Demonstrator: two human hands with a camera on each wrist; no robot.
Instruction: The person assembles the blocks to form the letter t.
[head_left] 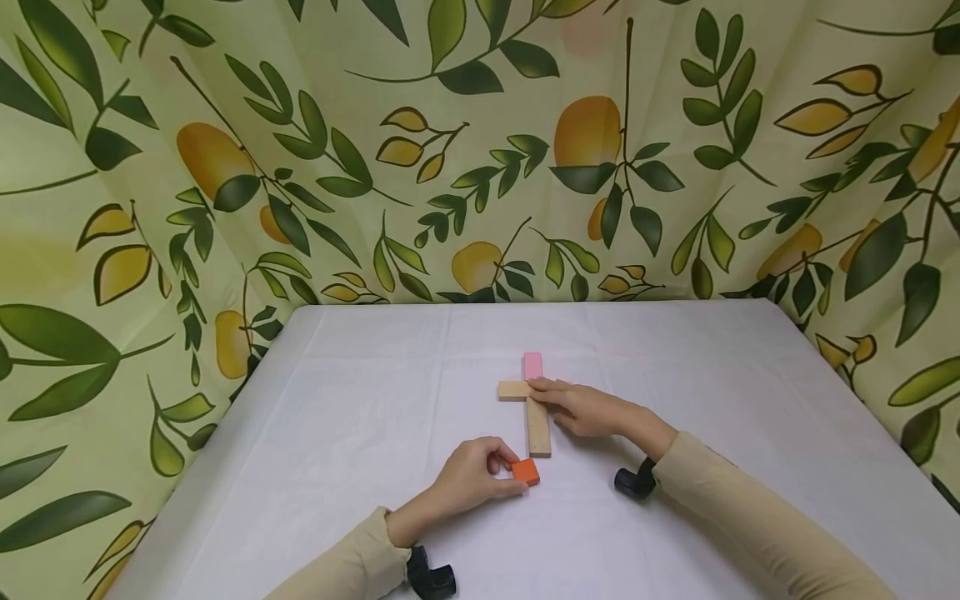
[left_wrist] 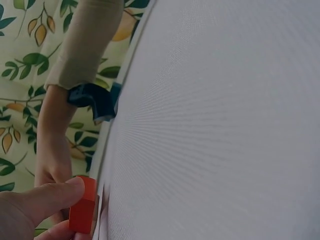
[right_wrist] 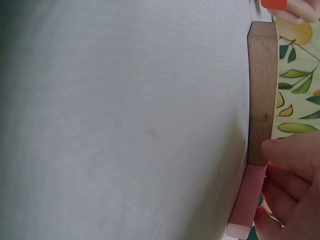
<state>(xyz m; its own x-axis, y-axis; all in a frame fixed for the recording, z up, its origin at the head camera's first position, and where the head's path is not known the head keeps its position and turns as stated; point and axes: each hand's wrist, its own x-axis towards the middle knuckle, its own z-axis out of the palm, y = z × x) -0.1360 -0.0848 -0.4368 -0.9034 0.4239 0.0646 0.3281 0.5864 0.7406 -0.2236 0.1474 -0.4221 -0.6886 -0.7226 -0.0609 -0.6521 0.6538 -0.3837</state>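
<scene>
My left hand [head_left: 468, 477] pinches a small orange block [head_left: 526, 472] between thumb and fingers, just off the near end of a long wooden block [head_left: 538, 433]. In the left wrist view, the thumb lies on one side of the orange block [left_wrist: 84, 207]. My right hand [head_left: 592, 410] rests where the blocks meet, fingers stretched over them. In the right wrist view its thumb touches the long wooden block [right_wrist: 262, 90], and its other fingers lie along a pink block [right_wrist: 247, 200]. Another pink block [head_left: 532, 366] stands at the far end, with a short wooden block [head_left: 513, 391] pointing left.
A white cloth covers the table [head_left: 360, 400], backed by a curtain [head_left: 480, 167] printed with fruit and leaves. Black wrist mounts sit under the left wrist [head_left: 431, 575] and the right wrist [head_left: 636, 481].
</scene>
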